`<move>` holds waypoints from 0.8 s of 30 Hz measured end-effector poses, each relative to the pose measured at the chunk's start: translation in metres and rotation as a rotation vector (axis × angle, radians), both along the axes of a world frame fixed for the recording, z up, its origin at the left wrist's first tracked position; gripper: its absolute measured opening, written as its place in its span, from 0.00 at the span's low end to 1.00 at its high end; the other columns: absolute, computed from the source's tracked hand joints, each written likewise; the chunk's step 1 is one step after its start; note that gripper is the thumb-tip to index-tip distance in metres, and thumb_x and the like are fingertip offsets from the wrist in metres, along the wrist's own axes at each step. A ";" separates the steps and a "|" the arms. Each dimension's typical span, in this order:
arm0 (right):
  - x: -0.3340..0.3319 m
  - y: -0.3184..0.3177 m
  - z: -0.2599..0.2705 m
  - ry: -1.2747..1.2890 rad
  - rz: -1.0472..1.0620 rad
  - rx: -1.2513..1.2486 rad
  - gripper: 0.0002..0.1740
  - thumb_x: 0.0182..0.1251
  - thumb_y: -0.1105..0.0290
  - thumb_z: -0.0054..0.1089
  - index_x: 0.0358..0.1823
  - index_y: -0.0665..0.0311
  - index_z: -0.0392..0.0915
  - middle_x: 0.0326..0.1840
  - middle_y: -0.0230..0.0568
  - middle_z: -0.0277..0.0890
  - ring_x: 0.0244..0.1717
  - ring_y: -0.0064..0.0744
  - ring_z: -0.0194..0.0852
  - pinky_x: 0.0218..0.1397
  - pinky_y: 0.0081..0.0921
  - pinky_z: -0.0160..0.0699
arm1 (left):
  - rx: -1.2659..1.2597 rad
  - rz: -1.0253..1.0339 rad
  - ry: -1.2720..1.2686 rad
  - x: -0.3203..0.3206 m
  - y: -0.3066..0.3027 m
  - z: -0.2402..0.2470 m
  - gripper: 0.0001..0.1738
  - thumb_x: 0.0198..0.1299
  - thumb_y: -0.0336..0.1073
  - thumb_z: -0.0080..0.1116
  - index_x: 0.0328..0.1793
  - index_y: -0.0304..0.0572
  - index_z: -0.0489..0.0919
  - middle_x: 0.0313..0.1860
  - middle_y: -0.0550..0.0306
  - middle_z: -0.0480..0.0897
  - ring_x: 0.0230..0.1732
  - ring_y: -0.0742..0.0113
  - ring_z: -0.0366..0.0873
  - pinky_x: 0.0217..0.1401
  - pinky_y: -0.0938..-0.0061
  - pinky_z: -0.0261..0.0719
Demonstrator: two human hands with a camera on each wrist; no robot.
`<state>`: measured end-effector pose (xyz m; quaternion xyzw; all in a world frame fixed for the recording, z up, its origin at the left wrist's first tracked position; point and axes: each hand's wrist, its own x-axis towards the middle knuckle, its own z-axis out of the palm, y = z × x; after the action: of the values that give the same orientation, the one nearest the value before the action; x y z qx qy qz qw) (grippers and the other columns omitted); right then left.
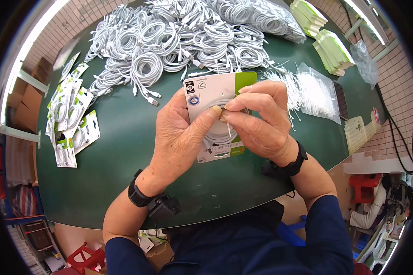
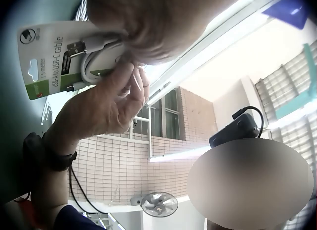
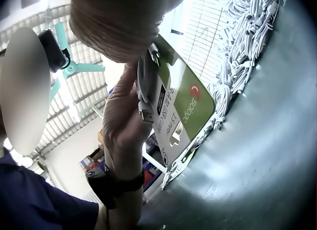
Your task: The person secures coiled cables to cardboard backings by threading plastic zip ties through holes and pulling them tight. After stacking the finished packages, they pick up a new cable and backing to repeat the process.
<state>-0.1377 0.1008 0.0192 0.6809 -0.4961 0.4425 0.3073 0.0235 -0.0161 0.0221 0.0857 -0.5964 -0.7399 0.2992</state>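
Observation:
My left hand (image 1: 176, 135) grips a white and green cable packaging card (image 1: 211, 85) held above the table. A coiled white USB cable (image 1: 214, 134) lies against the card's face, its metal plug (image 2: 78, 49) showing in the left wrist view. My left thumb presses at the middle of the coil. Meeting it there, the thumb and fingertips of my right hand (image 1: 264, 117) pinch a thin white cable tie (image 1: 229, 129), whose tail hangs over the coil. The fingers hide where the tie goes through the card. In the right wrist view the card's green end (image 3: 198, 98) faces the camera.
A large heap of coiled white cables (image 1: 147, 68) covers the back of the green table (image 1: 124, 183). Finished carded cables (image 1: 71, 114) are piled at left. Loose cable ties (image 1: 284, 87) and a bag of ties (image 1: 319, 94) lie right, below stacked cards (image 1: 332, 51).

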 end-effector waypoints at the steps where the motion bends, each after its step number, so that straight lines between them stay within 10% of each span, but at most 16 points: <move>1: 0.000 0.001 0.000 -0.005 -0.002 -0.001 0.17 0.41 0.79 0.75 0.37 0.58 0.88 0.45 0.29 0.86 0.46 0.36 0.79 0.46 0.31 0.77 | 0.004 0.002 0.004 0.000 0.001 0.001 0.20 0.74 0.27 0.62 0.69 0.30 0.76 0.57 0.51 0.88 0.55 0.72 0.86 0.60 0.73 0.85; 15: 0.018 0.010 -0.005 -0.063 0.155 0.141 0.17 0.67 0.75 0.74 0.49 0.53 0.73 0.51 0.29 0.88 0.48 0.35 0.83 0.63 0.45 0.77 | 0.026 0.077 -0.006 -0.001 -0.008 0.001 0.18 0.75 0.28 0.63 0.67 0.32 0.76 0.57 0.51 0.88 0.55 0.73 0.86 0.58 0.75 0.85; 24: 0.014 0.005 -0.011 -0.134 0.233 0.119 0.20 0.61 0.76 0.78 0.48 0.54 0.76 0.48 0.33 0.88 0.43 0.38 0.84 0.47 0.33 0.82 | 0.034 0.086 0.016 -0.002 -0.005 -0.002 0.19 0.73 0.26 0.64 0.67 0.31 0.76 0.57 0.51 0.88 0.54 0.72 0.87 0.58 0.75 0.85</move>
<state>-0.1240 0.1057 0.0081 0.7199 -0.4584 0.4895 0.1790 0.0216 -0.0216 0.0204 0.1104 -0.5769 -0.7372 0.3339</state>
